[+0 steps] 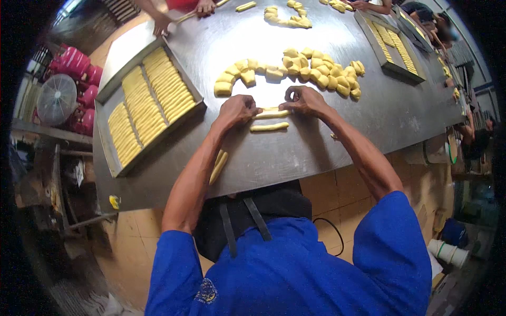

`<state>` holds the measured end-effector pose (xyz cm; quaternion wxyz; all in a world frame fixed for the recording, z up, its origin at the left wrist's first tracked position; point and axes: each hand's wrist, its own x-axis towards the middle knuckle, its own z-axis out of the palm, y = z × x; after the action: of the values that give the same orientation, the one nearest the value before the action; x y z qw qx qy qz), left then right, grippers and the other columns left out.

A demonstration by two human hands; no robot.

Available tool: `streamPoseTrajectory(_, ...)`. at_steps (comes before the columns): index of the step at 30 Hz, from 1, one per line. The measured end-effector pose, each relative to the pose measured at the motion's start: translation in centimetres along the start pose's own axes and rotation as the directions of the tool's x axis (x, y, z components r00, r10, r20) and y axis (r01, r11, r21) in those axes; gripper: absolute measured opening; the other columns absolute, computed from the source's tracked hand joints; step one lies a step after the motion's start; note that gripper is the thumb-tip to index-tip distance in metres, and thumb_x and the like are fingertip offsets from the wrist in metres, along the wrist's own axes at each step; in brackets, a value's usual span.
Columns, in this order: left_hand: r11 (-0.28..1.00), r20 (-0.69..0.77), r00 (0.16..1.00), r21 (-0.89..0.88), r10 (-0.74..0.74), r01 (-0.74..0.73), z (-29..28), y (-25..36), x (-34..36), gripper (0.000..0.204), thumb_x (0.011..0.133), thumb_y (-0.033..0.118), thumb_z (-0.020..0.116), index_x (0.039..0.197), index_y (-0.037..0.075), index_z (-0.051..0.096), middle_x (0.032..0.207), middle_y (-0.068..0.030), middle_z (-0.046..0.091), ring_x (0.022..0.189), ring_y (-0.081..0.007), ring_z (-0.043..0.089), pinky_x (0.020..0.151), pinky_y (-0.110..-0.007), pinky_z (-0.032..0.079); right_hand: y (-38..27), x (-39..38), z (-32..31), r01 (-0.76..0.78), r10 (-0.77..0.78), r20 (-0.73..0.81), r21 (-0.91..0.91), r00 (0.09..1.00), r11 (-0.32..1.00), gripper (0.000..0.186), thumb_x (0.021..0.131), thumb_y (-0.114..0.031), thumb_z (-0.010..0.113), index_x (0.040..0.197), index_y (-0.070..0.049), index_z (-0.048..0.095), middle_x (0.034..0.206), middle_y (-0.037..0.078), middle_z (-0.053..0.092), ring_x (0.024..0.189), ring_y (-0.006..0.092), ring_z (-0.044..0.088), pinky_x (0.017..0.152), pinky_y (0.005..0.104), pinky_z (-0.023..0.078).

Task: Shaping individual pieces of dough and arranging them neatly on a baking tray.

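Note:
My left hand [240,110] and my right hand [307,101] are closed in a pinch at opposite ends of a thin yellow dough strip [271,114], low over the steel table. The fingertips partly hide its ends. Another rolled dough stick [269,127] lies just nearer to me, touched by neither hand. Beyond my hands, cut dough pieces [321,68] form a loose heap on the right, and a curved row of dough lumps [231,75] bends round to the left. Beside my left forearm rest a few more dough sticks [218,167], partly covered by the arm.
A metal tray [187,109] with rows of dough sticks stands on the table [295,158] at left. Another filled tray [416,79] is at the far right. Other people's hands [204,7] work along the far edge. Pink gas cylinders [71,62] and a fan [56,99] stand off to the left.

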<state>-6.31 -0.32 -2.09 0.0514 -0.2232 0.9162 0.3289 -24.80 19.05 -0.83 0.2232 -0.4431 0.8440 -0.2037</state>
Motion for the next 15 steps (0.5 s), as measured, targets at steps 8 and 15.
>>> streamPoseTrajectory(8,0.984,0.036,0.998,0.169,0.042,-0.047,0.0,1.2,1.3,0.059,0.078,0.066,0.075,0.082,0.008,0.07,0.073,-0.0097,0.068,0.073,-0.0272,0.067,0.069,-0.04,0.051,-0.3,0.5,0.3,0.088,-0.088,-0.01,-0.043,0.996,0.995,0.049,0.075,-0.056,0.082,0.098,-0.014,0.07,0.086,0.009,0.069,0.081,0.0262,0.067,0.07,0.0398,0.05)
streamPoseTrajectory(15,0.997,-0.065,0.995,-0.012,0.078,-0.079,0.0,0.2,0.4,0.056,0.08,0.063,0.076,0.085,0.007,0.07,0.079,-0.0112,0.07,0.075,-0.028,0.068,0.07,-0.041,0.051,-0.4,0.6,0.6,0.122,-0.124,-0.072,-0.043,0.99,0.992,0.044,0.078,-0.053,0.08,0.093,-0.013,0.07,0.082,0.007,0.071,0.077,0.0253,0.069,0.069,0.0389,0.052)
